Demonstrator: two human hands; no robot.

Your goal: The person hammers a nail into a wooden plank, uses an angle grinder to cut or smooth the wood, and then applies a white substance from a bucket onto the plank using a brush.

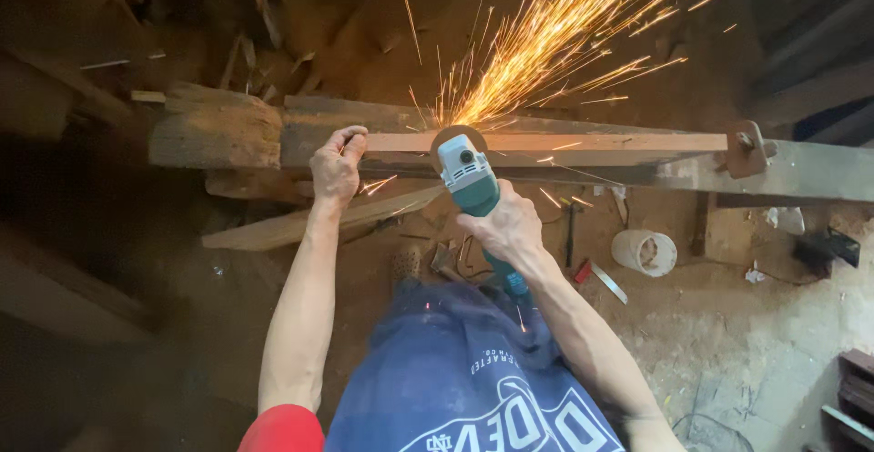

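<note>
Right hand (510,229) gripping the grinder (473,183), left hand (337,165) clamped on the bar (564,142) mid-frame — that disc could kick toward those close fingers.

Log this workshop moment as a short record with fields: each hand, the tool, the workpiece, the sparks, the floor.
left hand: grips the end of the metal bar, holding it down
right hand: wrapped around the angle grinder
disc: on the bar's top edge
sparks: spray up and to the right
support: bar lies on a wooden beam
floor: white container, scattered tools, dirt
</note>
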